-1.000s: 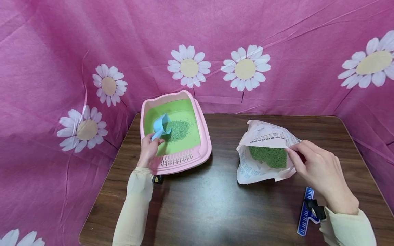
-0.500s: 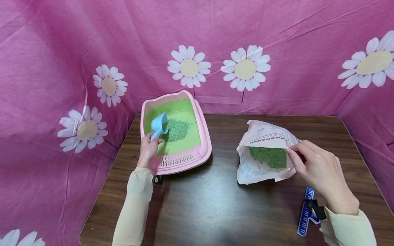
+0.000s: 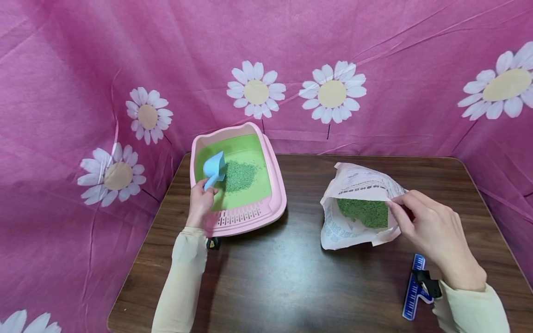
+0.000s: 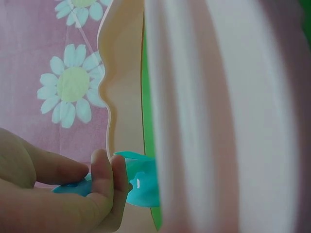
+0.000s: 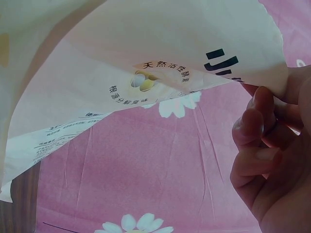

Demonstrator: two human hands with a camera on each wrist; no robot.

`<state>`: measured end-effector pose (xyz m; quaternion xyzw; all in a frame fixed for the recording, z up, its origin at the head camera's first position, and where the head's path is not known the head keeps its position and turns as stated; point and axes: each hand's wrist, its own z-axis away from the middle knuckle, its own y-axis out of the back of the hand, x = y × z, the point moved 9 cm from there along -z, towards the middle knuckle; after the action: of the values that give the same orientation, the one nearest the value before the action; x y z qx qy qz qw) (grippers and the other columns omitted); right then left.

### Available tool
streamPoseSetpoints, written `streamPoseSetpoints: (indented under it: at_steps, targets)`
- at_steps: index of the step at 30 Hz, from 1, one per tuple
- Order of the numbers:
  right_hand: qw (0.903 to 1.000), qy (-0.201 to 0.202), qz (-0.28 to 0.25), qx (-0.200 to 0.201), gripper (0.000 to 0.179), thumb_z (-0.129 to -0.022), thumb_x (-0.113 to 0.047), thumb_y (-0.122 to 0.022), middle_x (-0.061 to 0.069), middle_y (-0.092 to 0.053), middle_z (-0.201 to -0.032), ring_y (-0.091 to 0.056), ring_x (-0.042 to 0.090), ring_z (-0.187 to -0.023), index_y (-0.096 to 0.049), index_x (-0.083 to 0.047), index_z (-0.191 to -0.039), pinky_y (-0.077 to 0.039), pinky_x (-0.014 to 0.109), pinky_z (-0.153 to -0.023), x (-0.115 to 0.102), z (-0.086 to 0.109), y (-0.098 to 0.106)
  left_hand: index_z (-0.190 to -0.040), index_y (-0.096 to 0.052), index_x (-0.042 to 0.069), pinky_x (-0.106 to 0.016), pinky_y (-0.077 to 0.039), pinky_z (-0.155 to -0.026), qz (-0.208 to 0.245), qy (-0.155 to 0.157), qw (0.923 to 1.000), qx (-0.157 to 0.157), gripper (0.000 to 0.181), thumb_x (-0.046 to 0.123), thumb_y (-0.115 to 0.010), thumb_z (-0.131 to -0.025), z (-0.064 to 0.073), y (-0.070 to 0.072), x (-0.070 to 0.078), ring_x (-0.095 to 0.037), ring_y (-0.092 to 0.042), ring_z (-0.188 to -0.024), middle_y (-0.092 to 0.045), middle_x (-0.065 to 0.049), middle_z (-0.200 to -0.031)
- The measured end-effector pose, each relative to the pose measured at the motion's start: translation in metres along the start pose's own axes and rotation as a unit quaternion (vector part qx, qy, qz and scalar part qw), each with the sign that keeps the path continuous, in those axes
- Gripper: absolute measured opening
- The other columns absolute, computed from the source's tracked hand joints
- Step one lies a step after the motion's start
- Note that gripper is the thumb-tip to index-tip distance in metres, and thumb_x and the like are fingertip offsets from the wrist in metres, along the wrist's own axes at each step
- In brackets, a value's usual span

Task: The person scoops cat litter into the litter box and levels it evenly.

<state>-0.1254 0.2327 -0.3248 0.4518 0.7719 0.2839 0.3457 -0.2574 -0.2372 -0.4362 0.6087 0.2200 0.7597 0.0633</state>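
Note:
My left hand [image 3: 201, 202] grips the handle of a light blue scoop [image 3: 214, 166], tilted on its side low inside a pink litter box [image 3: 275, 185] with a green bottom. Beside the scoop's mouth lies a patch of green litter pellets [image 3: 241, 175]. In the left wrist view the fingers wrap the blue handle, while the box wall [image 4: 209, 116] covers much of the scoop. My right hand [image 3: 437, 229] pinches the edge of a white paper bag [image 3: 362, 178], holding its mouth apart. Green pellets [image 3: 364, 212] show inside. The right wrist view has the printed bag side [image 5: 116, 73].
A blue sealing clip [image 3: 413, 286] lies on the brown table [image 3: 283, 277] below my right wrist. Behind the table hangs a pink cloth [image 3: 291, 41] with white daisies. The litter box sits at the table's back left, the bag toward the right.
The scoop has shifted slightly left, away from the pellet patch, and more of the pellets show. My right hand and the bag have stayed in place.

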Motion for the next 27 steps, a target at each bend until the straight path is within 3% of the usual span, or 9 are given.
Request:
streamPoseSetpoints:
  at_steps: [4,10,17,27]
  targets:
    - [1.0,0.001,0.001,0.0,0.007,-0.082,-0.015,-0.071,-0.004,-0.058,-0.071,-0.043,0.01,-0.049,-0.065,-0.014,-0.078,-0.031,0.032,-0.041,-0.0002,0.0002,0.0001,-0.14,-0.042,-0.005,-0.013,-0.043,-0.06,-0.029,0.003,0.9995,0.013,0.045,0.001,-0.04,-0.096,0.0004,0.0025,-0.0003,-0.011,-0.053,-0.081,-0.059,-0.029,-0.119]
    - [1.0,0.0,0.002,0.0,0.007,-0.082,-0.015,-0.071,-0.004,-0.057,-0.07,-0.043,0.01,-0.049,-0.065,-0.014,-0.078,-0.03,0.032,-0.041,0.0004,0.0003,-0.0003,-0.14,-0.044,-0.002,-0.028,-0.047,-0.08,-0.075,-0.012,0.9968,0.026,0.045,0.002,-0.041,-0.096,0.0027,0.0048,0.0026,-0.032,-0.058,-0.104,-0.062,-0.027,-0.117]
    - [1.0,-0.001,0.001,0.0,0.006,-0.082,-0.015,-0.071,-0.003,-0.059,-0.072,-0.043,0.011,-0.049,-0.065,-0.014,-0.079,-0.03,0.032,-0.041,0.001,0.0003,-0.0008,-0.14,-0.044,-0.003,-0.043,-0.049,-0.089,-0.113,-0.034,0.9925,0.033,0.044,0.002,-0.04,-0.096,0.0032,0.0043,0.0046,-0.036,-0.058,-0.103,-0.063,-0.027,-0.116]
    - [1.0,0.001,0.0,0.001,0.006,-0.081,-0.015,-0.071,-0.004,-0.058,-0.071,-0.044,0.011,-0.049,-0.065,-0.014,-0.079,-0.031,0.033,-0.041,0.0005,0.0006,-0.0005,-0.143,-0.041,0.001,-0.034,-0.049,-0.082,-0.094,-0.032,0.9947,0.024,0.046,0.005,-0.041,-0.098,0.0092,0.0051,0.0069,-0.033,-0.058,-0.105,-0.063,-0.024,-0.118]
